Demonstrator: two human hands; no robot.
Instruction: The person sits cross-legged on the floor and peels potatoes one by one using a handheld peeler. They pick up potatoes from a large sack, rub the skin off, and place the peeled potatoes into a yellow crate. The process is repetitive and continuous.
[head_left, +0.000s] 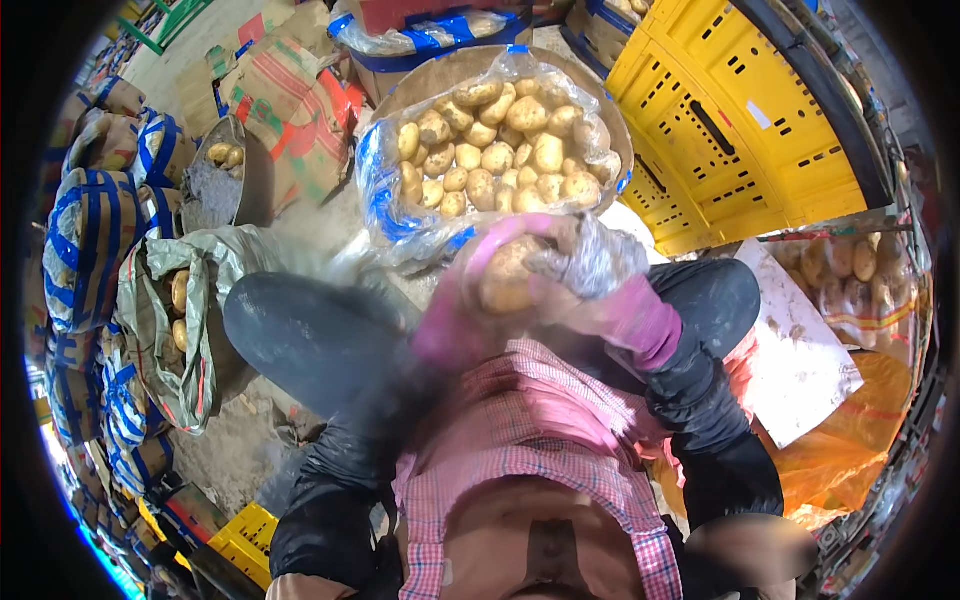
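Note:
A large potato (506, 281) is up above my lap, gripped by my left hand (459, 296) in a pink glove. My right hand (600, 304), gloved in pink too, presses a crumpled grey cloth or film (609, 255) against the potato's right side. Both hands are blurred, so the exact finger positions are hard to make out. Just beyond them stands a round-looking carton (427, 79) lined with clear plastic film (379, 202) and blue tape. Many potatoes (497, 157) lie inside it.
Yellow plastic crates (739, 112) rise at the right, near bagged potatoes (862, 259) and a white board (795, 360). On the left are a woven sack (165, 337) with potatoes, an open carton (244, 180) and stacked taped packages (94, 247). Flattened cardboard (292, 112) lies ahead.

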